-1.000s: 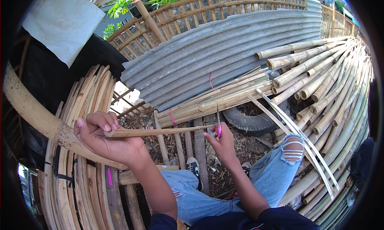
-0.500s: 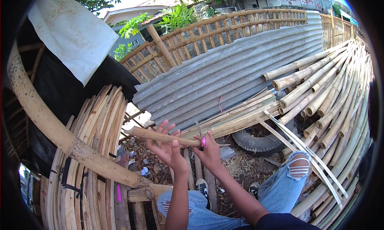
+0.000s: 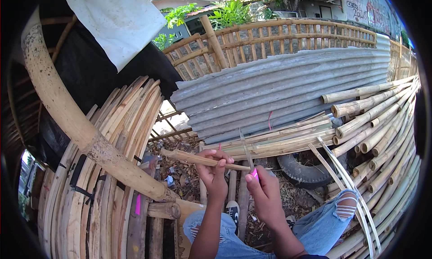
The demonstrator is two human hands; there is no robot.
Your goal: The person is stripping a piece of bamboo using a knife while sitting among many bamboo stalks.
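Note:
My left hand (image 3: 214, 175) is closed round a short split bamboo piece (image 3: 183, 157), which lies across in front of me with its broader end sticking out to the left. Its right end meets the knife (image 3: 245, 147) in my right hand (image 3: 266, 193). The thin blade points up and away from me, against or just beside the bamboo; which of the two I cannot tell. Pink shows at the knife's handle, and my right fingers wrap round most of it.
Split bamboo slats (image 3: 119, 124) stand stacked at left behind a thick bamboo pole (image 3: 67, 110). Long bamboo poles (image 3: 382, 124) pile up at right, near an old tyre (image 3: 306, 171). Corrugated metal sheeting (image 3: 279, 83) and a bamboo fence (image 3: 288, 36) lie ahead.
The left hand has gone from spread fingers to curled round the bamboo piece. Knife and right hand sit nearer me and further right in view; the view itself has shifted.

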